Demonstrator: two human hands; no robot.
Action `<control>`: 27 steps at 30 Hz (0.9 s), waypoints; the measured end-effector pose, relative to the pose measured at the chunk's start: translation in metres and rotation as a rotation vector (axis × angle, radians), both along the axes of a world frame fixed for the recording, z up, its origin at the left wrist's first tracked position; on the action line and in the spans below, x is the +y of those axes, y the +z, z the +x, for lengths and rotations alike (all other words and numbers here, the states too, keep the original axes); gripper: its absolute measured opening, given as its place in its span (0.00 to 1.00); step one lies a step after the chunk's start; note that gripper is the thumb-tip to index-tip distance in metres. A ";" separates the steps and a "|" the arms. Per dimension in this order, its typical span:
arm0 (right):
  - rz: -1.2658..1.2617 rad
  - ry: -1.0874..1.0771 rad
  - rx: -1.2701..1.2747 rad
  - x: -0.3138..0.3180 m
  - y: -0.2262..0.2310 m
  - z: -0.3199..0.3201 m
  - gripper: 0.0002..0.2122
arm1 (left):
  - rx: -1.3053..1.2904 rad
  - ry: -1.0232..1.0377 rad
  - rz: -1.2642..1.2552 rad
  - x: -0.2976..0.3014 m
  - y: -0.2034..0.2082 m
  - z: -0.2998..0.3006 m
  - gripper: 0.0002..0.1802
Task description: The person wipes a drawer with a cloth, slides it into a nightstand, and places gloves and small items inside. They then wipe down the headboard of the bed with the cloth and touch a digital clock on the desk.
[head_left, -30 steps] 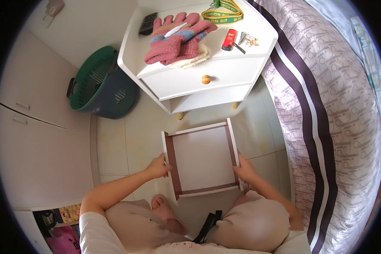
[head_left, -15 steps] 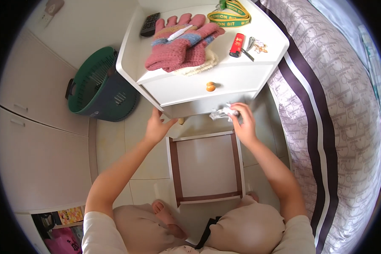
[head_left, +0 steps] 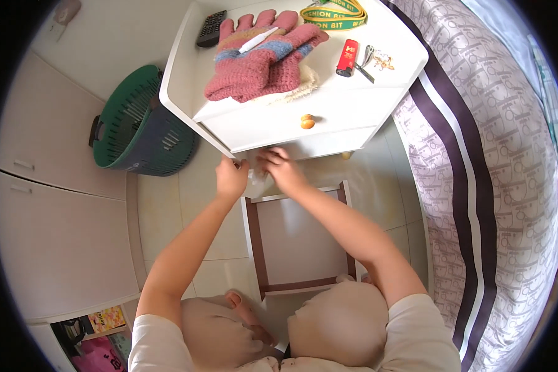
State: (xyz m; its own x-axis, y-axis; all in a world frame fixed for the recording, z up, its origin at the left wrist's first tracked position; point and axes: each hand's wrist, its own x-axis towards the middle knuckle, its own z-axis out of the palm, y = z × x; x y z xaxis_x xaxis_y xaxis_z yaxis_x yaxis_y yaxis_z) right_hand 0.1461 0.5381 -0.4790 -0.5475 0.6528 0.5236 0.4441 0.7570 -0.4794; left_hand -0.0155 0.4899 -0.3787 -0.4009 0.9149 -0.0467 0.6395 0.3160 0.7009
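Observation:
A white nightstand (head_left: 353,118) stands ahead, its lower drawer space open below a drawer with a round wooden knob (head_left: 307,121). At its lower left corner my left hand (head_left: 230,178) is closed, fingers and thumb about the side panel's bottom edge. My right hand (head_left: 283,170) is beside it, under the cabinet front, its fingers smeared by motion. A crumpled white wad (head_left: 258,183), like tissue or cloth, shows blurred at its fingertips. Between my feet and the nightstand, a pulled-out drawer (head_left: 301,242) with a pale base and brown inner edges lies on the floor.
On the nightstand top lie pink knitted gloves (head_left: 248,80), a white pen-like stick (head_left: 258,39), a remote (head_left: 212,28), a green-yellow lanyard (head_left: 335,15), a red lighter (head_left: 347,58) and nail clippers (head_left: 364,69). A green basket (head_left: 127,149) stands left, a bed (head_left: 514,204) right.
My right hand has swung left with the white wad, from the cabinet's right side to beside my left hand. My left hand's thumb has drawn in toward its fingers. My view has shifted slightly.

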 end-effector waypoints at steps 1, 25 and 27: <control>-0.043 0.020 -0.036 0.001 0.002 0.000 0.13 | 0.011 -0.007 -0.011 0.002 0.000 0.000 0.17; -0.474 -0.189 0.090 0.019 0.031 -0.050 0.17 | -0.009 -0.144 -0.071 0.002 -0.001 -0.044 0.14; -0.755 -0.416 0.324 0.031 0.030 -0.024 0.18 | -0.056 -0.161 -0.131 0.008 0.004 -0.037 0.18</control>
